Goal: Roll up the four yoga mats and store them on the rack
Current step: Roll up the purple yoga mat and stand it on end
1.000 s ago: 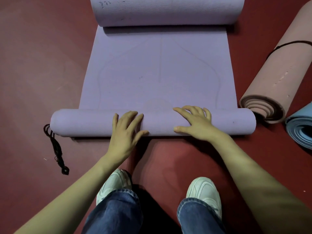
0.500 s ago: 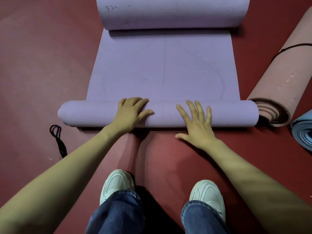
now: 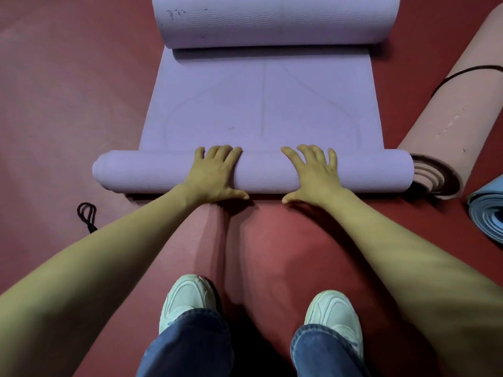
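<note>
Purple mat [image 3: 261, 104] lies on the red floor [image 3: 68, 91], its near end wound into a roll; left hand [image 3: 215, 172] and right hand [image 3: 313, 174] press on that roll with fingers laid nearly straight over it, clasping nothing; a rolled pink mat [image 3: 462, 118] lies just beside its right end.

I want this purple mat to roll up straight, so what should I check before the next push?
1. Both hands on the near roll: ok, left hand and right hand press on it.
2. Roll ends even: cannot tell; the left end looks rounded.
3. Flat stretch ahead bare: ok.
4. Far end flat: not ok, it curls up.
5. Right end clear of the pink mat: cannot tell, they are very close.
6. Black strap at hand: ok, on the floor to the left.
</note>
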A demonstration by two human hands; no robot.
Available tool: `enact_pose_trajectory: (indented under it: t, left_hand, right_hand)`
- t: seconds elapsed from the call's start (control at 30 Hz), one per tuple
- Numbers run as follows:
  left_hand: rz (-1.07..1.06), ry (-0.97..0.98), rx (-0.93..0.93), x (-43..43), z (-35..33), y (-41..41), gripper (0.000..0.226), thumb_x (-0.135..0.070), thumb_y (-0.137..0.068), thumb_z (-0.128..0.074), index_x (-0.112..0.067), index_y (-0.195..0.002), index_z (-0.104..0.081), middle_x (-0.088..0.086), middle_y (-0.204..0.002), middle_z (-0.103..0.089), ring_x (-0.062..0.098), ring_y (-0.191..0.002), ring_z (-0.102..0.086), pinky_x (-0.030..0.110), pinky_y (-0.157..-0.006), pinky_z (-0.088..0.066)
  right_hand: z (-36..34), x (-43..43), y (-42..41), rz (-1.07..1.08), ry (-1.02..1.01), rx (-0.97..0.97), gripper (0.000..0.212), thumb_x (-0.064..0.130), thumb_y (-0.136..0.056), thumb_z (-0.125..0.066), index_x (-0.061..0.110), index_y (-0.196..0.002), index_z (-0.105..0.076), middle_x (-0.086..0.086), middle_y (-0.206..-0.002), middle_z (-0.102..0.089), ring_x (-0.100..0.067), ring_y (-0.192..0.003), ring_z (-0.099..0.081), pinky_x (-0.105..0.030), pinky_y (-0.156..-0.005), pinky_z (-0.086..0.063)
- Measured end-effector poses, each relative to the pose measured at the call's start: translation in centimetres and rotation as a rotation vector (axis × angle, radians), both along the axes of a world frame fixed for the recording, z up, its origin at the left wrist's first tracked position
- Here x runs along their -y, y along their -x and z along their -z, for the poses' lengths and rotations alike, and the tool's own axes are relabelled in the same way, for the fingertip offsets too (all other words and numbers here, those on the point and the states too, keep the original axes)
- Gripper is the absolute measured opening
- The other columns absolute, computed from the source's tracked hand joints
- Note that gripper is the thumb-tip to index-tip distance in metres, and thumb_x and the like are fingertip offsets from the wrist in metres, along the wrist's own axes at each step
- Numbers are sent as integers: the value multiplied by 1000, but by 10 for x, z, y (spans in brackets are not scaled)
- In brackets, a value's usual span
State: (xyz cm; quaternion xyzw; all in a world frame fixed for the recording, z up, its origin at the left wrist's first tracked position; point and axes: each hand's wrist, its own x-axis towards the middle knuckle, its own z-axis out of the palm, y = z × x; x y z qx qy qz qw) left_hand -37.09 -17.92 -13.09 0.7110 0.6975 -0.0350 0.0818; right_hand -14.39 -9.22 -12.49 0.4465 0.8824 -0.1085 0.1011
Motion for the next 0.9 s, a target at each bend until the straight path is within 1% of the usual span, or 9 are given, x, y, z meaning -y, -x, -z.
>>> enact_pose_trajectory:
  t: [0.07, 0.1, 0.27, 0.33, 0.4, 0.47, 0.53, 0.67, 0.9]
  left_hand:
    - [-15, -12, -22, -2, 1, -3, 110, -78, -59, -62, -12, -142, -35, 10, -139, -44, 30, -126, -41, 51, -103, -24]
    - [-25, -22, -18, -2, 1, -5, 106, -73, -59, -68, -12, -140, -37, 10, -137, -46, 30, -125, -42, 50, -102, -25]
    - [-39, -66, 60, 6, -5, -9, 96, -65, -54, -77, -14, -131, -49, 9, -124, -57, 30, -115, -50, 45, -96, -30]
    - [-24, -83, 114, 19, -5, -7, 96, -69, -51, -73, -12, -126, -54, 9, -117, -61, 32, -108, -54, 45, -92, -34]
    - [-9, -102, 137, 36, -4, -8, 97, -76, -47, -58, -12, -120, -59, 8, -109, -65, 31, -99, -59, 44, -87, -39]
    - [1, -94, 148, 55, -2, -11, 97, -77, -46, -52, -12, -117, -61, 7, -105, -67, 31, -94, -62, 43, -83, -43]
    - [14, -73, 152, 74, -1, -14, 96, -78, -47, -52, -13, -116, -62, 5, -104, -68, 29, -92, -63, 42, -82, -45]
    - [38, -56, 175, 107, -3, -22, 95, -80, -47, -52, -14, -114, -63, 3, -102, -69, 28, -88, -64, 41, -78, -48]
    - [3, 36, 204, 136, -5, -29, 95, -81, -44, -53, -20, -116, -62, -3, -103, -69, 25, -92, -64, 39, -80, -47]
  right_hand:
    - [2, 3, 2, 0, -48, 18, 113, 53, -63, -78, 34, -150, -8, -7, -153, -17, -28, -141, -11, -55, -112, 0]
    - [2, 6, 3, -4, -80, 25, 110, 50, -65, -78, 33, -150, -10, -8, -152, -19, -28, -140, -15, -55, -112, -2]
    - [-3, 18, 3, -5, -162, 1, 100, 41, -63, -78, 31, -146, -23, -9, -141, -33, -28, -127, -31, -53, -107, -14]
    - [-3, 30, -1, -10, -149, -22, 98, 40, -61, -79, 30, -145, -29, -10, -138, -36, -29, -124, -34, -52, -105, -15]
    - [-1, 46, -6, -12, -143, -48, 97, 38, -57, -80, 29, -142, -36, -11, -134, -41, -30, -120, -38, -50, -103, -15]
    - [6, 65, -12, -18, -172, -74, 98, 37, -45, -83, 26, -135, -47, -13, -124, -49, -32, -110, -46, -49, -97, -18]
    - [11, 83, -19, -16, -227, -121, 101, 38, -30, -85, 25, -125, -54, -13, -110, -56, -32, -96, -54, -46, -90, -21]
    - [11, 114, -31, -51, -223, -141, 103, 42, -25, -81, 28, -121, -47, -9, -103, -57, -30, -87, -55, -44, -85, -25]
    - [8, 142, -43, -55, -84, -123, 105, 49, -25, -79, 30, -123, -47, -7, -105, -59, -27, -91, -58, -45, -88, -24]
